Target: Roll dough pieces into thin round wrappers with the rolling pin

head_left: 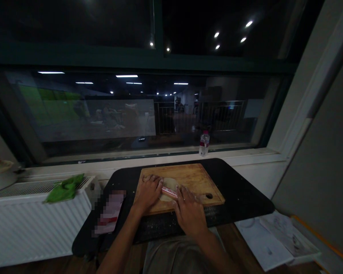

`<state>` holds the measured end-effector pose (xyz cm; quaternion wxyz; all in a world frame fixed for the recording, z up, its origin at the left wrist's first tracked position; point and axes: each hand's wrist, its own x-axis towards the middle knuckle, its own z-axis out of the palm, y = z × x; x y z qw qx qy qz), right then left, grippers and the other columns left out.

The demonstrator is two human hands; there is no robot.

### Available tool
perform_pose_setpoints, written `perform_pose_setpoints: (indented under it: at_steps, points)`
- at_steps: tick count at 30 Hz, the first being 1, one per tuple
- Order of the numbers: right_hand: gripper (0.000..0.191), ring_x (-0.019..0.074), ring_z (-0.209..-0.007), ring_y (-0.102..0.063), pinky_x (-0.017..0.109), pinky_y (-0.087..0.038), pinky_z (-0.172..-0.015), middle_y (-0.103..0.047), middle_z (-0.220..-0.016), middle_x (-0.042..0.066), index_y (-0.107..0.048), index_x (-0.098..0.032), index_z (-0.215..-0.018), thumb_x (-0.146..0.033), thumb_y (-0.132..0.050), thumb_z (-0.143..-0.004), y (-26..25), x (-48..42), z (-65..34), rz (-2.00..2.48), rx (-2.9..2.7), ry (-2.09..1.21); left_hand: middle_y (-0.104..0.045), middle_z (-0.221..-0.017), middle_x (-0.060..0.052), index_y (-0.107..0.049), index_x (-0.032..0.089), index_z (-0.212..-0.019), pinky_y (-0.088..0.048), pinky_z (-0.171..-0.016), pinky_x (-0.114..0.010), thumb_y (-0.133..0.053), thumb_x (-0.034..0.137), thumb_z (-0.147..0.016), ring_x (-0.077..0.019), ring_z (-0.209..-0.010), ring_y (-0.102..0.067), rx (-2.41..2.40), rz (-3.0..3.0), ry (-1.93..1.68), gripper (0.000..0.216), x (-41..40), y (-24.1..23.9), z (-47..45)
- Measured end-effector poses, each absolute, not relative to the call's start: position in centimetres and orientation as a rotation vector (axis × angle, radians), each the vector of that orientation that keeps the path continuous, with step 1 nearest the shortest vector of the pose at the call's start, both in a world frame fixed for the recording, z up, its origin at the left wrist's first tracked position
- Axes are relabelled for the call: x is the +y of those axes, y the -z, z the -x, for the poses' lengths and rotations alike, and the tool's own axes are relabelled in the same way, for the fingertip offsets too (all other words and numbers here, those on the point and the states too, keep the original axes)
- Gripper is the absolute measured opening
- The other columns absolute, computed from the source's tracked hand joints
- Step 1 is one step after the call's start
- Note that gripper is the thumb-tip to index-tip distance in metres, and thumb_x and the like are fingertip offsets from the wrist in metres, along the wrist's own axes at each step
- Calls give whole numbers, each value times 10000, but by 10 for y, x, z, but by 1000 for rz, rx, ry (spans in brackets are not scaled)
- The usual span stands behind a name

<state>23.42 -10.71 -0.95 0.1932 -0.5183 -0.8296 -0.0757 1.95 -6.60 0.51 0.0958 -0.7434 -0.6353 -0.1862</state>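
Note:
Both hands are on a thin pinkish rod with a pale printed label (169,192), which lies slantwise over a flat, light sheet of dough (168,184). My left hand (149,190) is closed over the rod's left end. Lower down, my right hand (190,209) covers its other end, fingers curled forward; both ends are hidden. The dough rests on a wooden cutting board (191,173) with a hole near its right corner. Whitish smears show on my fingers.
The board stands on a black table (234,190) with scattered crumbs. A blurred pinkish packet (111,213) lies at left. A green cloth (65,188) hangs over the radiator (37,224), a bottle (204,144) stands on the windowsill, and papers (274,239) lie at lower right.

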Motion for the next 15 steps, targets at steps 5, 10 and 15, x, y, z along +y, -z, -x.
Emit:
perform_pose_setpoints:
  at_steps: [5, 10, 15]
  points:
    - [510, 313, -1443, -589, 469, -475, -1179, -614, -1596, 151, -567, -198, -1596, -374, -408, -1145, 2, -102, -237, 1441, -2354, 165, -700, -1484, -90, -711, 264, -1382, -421, -1162, -509, -287, 365, -1163, -289, -1402, -575, -1890, 2223, 546, 489, -66, -5, -18]
    - [495, 292, -1422, -595, 463, -403, -1237, -697, -1495, 133, -664, -189, -1497, -359, -344, -1160, -8, -66, -241, 1419, -2360, 177, -727, -1431, -81, -710, 288, -1376, -415, -1121, -537, -277, 391, -1166, -288, -1315, -622, -1891, 2163, 553, 492, -64, -3, -16]
    - [543, 303, -1467, -560, 503, -352, -1267, -689, -1508, 137, -579, -193, -1593, -390, -302, -1170, -8, -28, -243, 1457, -2343, 216, -765, -1357, -86, -733, 271, -1321, -410, -1114, -512, -313, 383, -1163, -274, -1249, -660, -1833, 2115, 605, 463, -59, 3, -13]
